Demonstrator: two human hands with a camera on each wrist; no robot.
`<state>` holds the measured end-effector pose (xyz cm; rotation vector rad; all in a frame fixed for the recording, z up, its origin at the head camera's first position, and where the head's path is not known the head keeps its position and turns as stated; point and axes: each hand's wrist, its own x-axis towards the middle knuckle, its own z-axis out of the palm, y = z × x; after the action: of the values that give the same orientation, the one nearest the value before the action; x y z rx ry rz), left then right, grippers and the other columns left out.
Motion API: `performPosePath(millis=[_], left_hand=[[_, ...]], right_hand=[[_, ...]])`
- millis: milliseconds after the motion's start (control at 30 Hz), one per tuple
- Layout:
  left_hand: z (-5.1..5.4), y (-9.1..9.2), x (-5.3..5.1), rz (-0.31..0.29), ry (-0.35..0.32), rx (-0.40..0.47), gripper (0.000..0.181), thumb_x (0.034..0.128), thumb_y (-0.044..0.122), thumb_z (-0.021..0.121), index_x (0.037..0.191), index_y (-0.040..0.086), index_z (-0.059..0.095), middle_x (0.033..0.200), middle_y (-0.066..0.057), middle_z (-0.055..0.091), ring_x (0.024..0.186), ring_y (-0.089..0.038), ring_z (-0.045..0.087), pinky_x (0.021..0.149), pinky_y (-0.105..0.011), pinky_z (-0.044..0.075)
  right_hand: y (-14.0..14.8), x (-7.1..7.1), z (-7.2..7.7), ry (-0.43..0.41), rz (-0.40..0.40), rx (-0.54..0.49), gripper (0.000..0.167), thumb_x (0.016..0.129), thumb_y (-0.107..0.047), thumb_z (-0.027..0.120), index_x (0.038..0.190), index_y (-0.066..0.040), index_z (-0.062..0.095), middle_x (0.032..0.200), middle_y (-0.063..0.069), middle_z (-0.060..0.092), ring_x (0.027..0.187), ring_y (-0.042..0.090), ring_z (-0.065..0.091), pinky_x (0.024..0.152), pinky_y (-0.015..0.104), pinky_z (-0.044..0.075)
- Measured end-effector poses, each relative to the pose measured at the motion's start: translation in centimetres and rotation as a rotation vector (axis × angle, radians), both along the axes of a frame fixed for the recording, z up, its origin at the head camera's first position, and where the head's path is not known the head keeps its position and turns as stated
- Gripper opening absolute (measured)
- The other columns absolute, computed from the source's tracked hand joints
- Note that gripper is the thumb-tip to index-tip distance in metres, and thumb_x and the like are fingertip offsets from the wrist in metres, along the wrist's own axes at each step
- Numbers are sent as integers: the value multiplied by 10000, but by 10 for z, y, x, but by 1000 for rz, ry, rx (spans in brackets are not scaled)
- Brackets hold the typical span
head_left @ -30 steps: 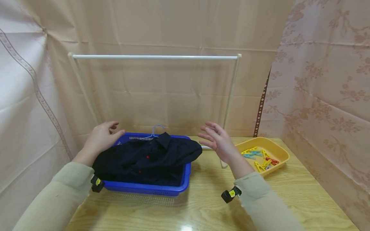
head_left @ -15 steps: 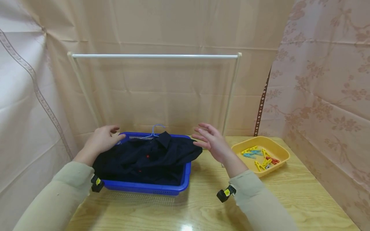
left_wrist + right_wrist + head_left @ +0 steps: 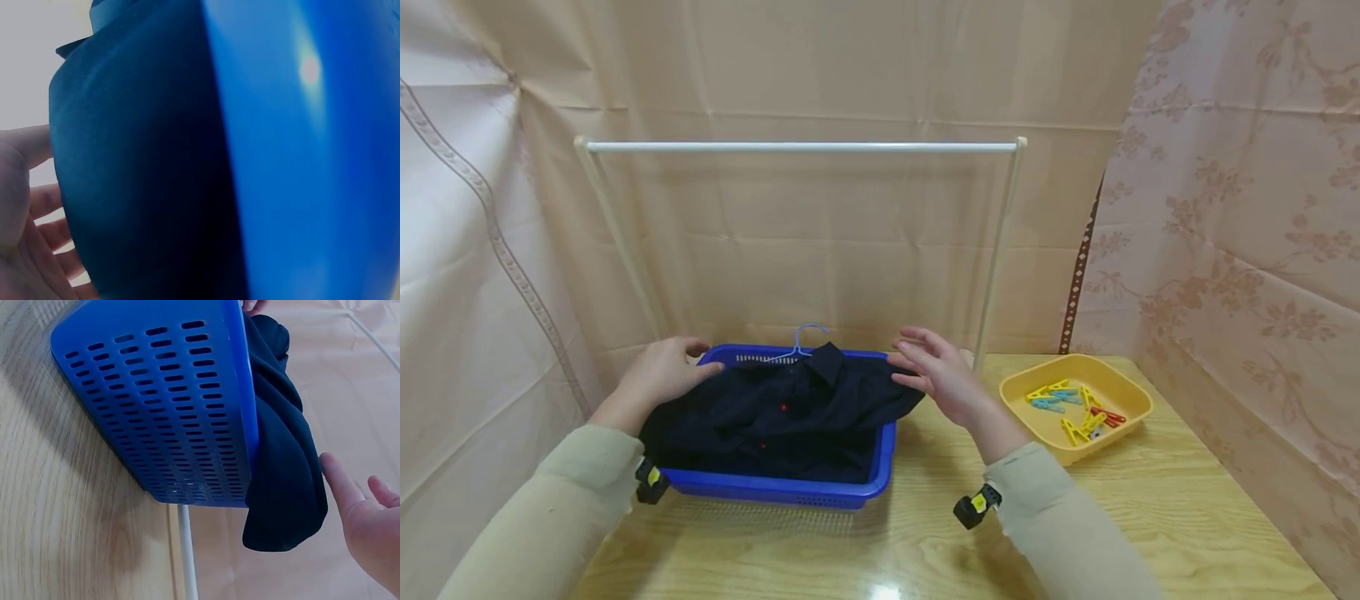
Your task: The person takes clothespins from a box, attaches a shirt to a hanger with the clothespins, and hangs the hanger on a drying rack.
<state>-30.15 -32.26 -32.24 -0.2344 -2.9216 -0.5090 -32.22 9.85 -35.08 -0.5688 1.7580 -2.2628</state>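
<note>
A dark navy shirt (image 3: 760,425) with red buttons lies bunched in a blue plastic basket (image 3: 775,488), one end hanging over the right rim. From its collar rises the hook of a light blue clothes hanger (image 3: 797,340); the rest of the hanger is mostly hidden. My left hand (image 3: 662,373) is at the basket's left rim, fingers relaxed beside the shirt; whether it touches the cloth I cannot tell. At the overhanging right end, my right hand (image 3: 943,379) is held with fingers loosely spread. In the right wrist view its thumb (image 3: 337,478) comes close to the cloth.
Behind the basket stands a white rack with a horizontal bar (image 3: 805,147). A yellow tray (image 3: 1028,382) at the right holds several clothespins (image 3: 1078,425) in yellow, blue and red. Fabric curtains surround the wooden table (image 3: 925,533).
My right hand has moved left to the overhanging end of the shirt. The left hand has lowered slightly. Shirt and basket look unmoved.
</note>
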Motion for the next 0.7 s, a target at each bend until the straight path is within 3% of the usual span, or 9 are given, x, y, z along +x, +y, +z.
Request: performPosePath(millis=[467, 700], left_hand=[[-5, -4, -2, -28, -22, -27, 494, 894, 332, 753, 1199, -52, 695, 1173, -264, 688, 1093, -480, 627, 933, -629, 470], [-6, -7, 0, -30, -82, -72, 395, 902, 311, 741, 1102, -29, 729, 1109, -256, 704, 1044, -487, 637, 889, -637, 481]], right_hand=[[-11, 0, -4, 0, 19, 16, 531, 1058, -135, 545, 1509, 53, 337, 1499, 284, 424, 1369, 480, 440, 1033, 463, 487], [-15, 1, -4, -11, 26, 12, 518, 1054, -124, 546, 1501, 54, 352, 1502, 281, 429, 1365, 490, 439, 1038, 475, 481]])
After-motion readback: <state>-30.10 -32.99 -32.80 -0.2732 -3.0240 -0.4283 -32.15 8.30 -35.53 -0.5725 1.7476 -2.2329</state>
